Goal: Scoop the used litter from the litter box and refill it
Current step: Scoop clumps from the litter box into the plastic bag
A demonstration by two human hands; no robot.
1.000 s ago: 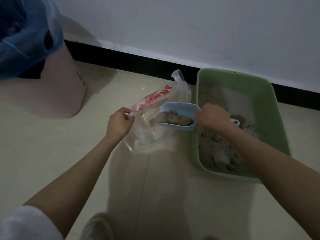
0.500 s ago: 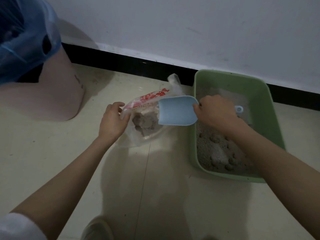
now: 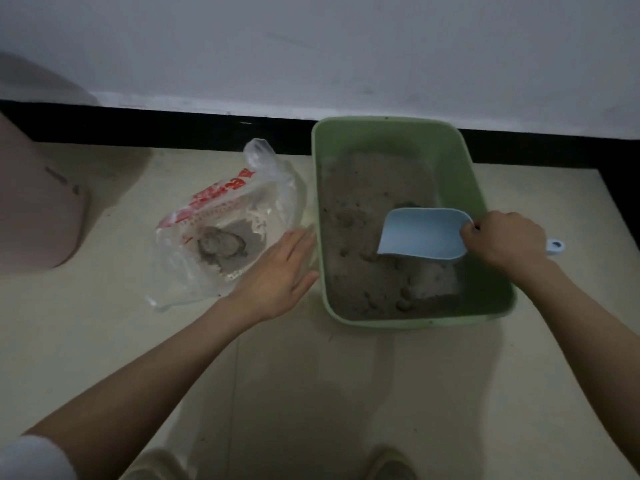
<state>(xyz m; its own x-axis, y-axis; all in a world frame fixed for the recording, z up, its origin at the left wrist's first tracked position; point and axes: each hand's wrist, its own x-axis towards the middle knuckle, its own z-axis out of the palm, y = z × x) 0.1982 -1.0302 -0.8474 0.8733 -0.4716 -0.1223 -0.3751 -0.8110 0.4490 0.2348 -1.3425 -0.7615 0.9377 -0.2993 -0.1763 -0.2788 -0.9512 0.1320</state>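
Observation:
A green litter box [image 3: 464, 157] sits on the floor against the wall, part filled with brown clumpy litter [image 3: 360, 216]. My right hand [image 3: 505, 237] grips the handle of a light blue scoop [image 3: 422, 233], whose empty bowl hangs over the litter with its mouth pointing left. A clear plastic bag with red print [image 3: 221, 223] lies on the floor left of the box, with a grey clump of used litter inside. My left hand [image 3: 277, 271] hovers flat with straight fingers between the bag and the box's left wall, holding nothing.
A pink bin [image 3: 38, 209] stands at the far left. A black skirting board [image 3: 173, 128] runs along the white wall behind everything. My shoes [image 3: 391, 462] show at the bottom edge on the pale floor tiles.
The scoop emptied its clump into the bag, then swung right over the litter box. My left hand let go of the bag and opened beside the box.

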